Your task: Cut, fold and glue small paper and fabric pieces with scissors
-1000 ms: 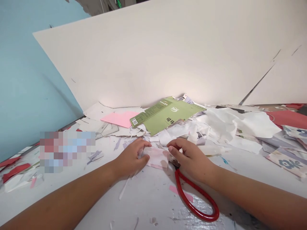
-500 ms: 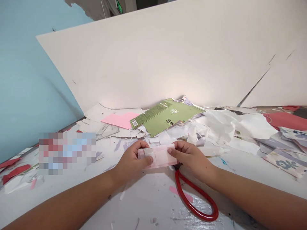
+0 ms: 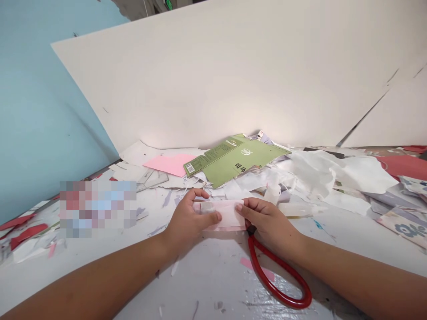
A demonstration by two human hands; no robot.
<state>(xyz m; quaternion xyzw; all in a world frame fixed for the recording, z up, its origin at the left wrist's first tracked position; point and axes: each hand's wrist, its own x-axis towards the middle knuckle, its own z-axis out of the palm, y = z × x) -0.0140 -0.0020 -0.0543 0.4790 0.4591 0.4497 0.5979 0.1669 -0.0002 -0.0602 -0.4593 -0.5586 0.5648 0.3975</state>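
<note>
A small folded strip of pale pink paper (image 3: 230, 216) lies level between my two hands above the table. My left hand (image 3: 188, 220) grips its left part, the thumb pressed flat on the front and the index finger raised and curved behind the top edge. At the right end, my right hand (image 3: 271, 220) pinches the paper between thumb and fingers. Just below that hand, a red scissor handle (image 3: 290, 303) loops over the table. Its dark pivot end touches or sits under the right fingers, and the blades are hidden; whether the hand also holds it I cannot tell.
A torn green printed card (image 3: 256, 155) and a pink sheet (image 3: 170, 165) lie on scrap paper against the white board (image 3: 233, 80). Crumpled white paper (image 3: 313, 171), a translucent bottle (image 3: 298, 210) and floral pieces (image 3: 405, 226) are to the right. A blurred-out patch covers the left.
My left thumb has slid right along the paper, and the left index finger has lifted off its top edge. The right hand keeps its pinch. The whole view has shifted slightly.
</note>
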